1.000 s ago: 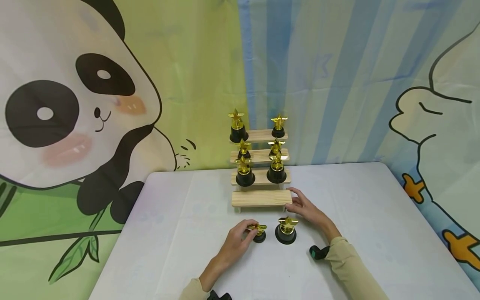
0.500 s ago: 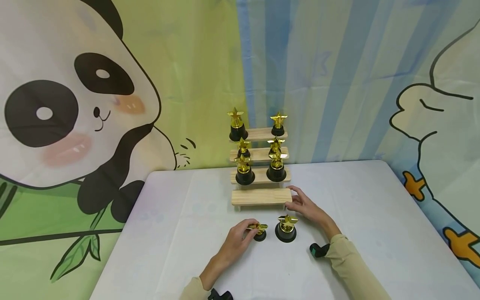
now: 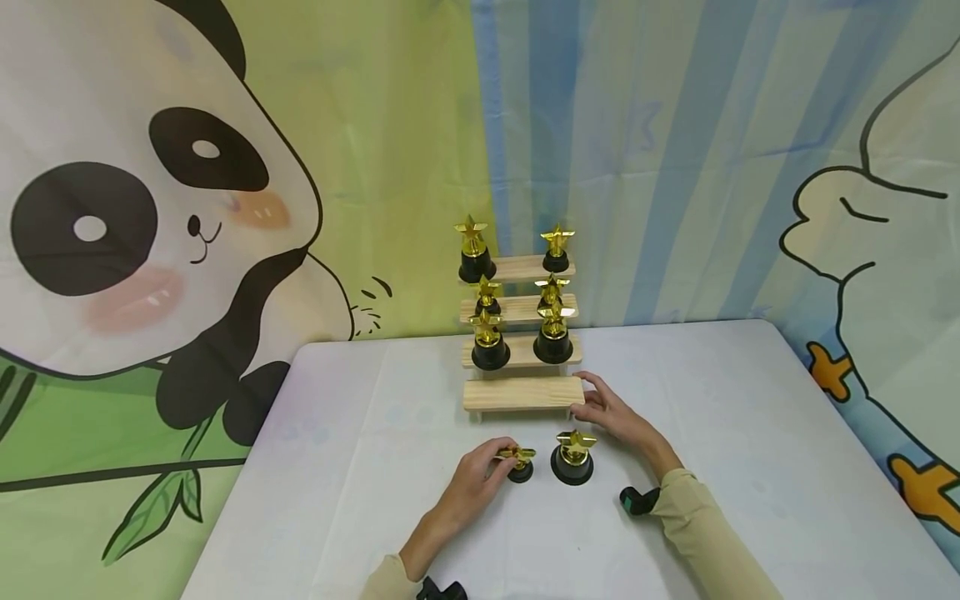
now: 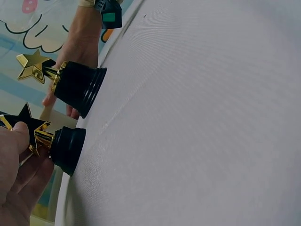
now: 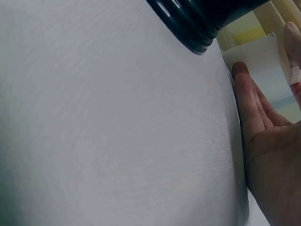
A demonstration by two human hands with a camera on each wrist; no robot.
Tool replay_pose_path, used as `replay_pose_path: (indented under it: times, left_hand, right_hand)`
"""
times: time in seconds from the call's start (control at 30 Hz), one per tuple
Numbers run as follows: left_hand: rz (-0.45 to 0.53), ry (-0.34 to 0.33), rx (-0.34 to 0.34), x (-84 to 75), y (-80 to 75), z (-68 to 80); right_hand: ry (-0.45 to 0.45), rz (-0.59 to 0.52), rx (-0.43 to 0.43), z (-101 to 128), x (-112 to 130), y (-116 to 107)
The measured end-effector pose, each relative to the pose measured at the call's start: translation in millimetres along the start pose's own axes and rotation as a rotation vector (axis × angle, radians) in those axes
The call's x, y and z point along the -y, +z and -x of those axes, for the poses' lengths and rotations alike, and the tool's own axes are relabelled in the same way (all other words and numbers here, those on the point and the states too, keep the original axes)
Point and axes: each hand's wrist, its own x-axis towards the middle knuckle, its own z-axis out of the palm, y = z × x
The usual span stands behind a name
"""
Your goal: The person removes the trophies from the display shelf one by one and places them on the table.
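Note:
My left hand [image 3: 471,483] pinches the gold star of a small trophy [image 3: 521,473] between thumb and fingers. In the left wrist view its black base [image 4: 68,149] stands upright at the tabletop. Just right of it stands a larger star trophy [image 3: 572,467], touched by neither hand. My right hand [image 3: 617,421] grips the right end of the lowest wooden step [image 3: 522,394] of a tiered display stand, one finger at the back corner and the thumb at the front. In the right wrist view, the other fingers [image 5: 249,101] stretch low along the table beside the stand's white support [image 5: 256,56].
Two trophies stand on each of the upper three steps, including a tall one [image 3: 476,260] at top left. The stand is on a white-covered table [image 3: 360,500] before a printed panda curtain [image 3: 405,167]. A black wrist device [image 3: 639,501] sits at my right sleeve.
The head view has shifted very slightly. Both hands, the trophies and the stand keep their places.

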Motion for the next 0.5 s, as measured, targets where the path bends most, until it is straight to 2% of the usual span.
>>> replay_pose_path:
  times: [0.3,0.5]
  left_hand:
    - [-0.004,0.018,-0.003,0.0,-0.9,0.6]
    - [0.019,-0.005,0.024,0.2,-2.5,-0.1]
  right_hand:
    - [0.011,0.003,-0.001,1.7,3.8,1.2]
    - [0.03,-0.006,-0.004,0.7,3.6,1.9]
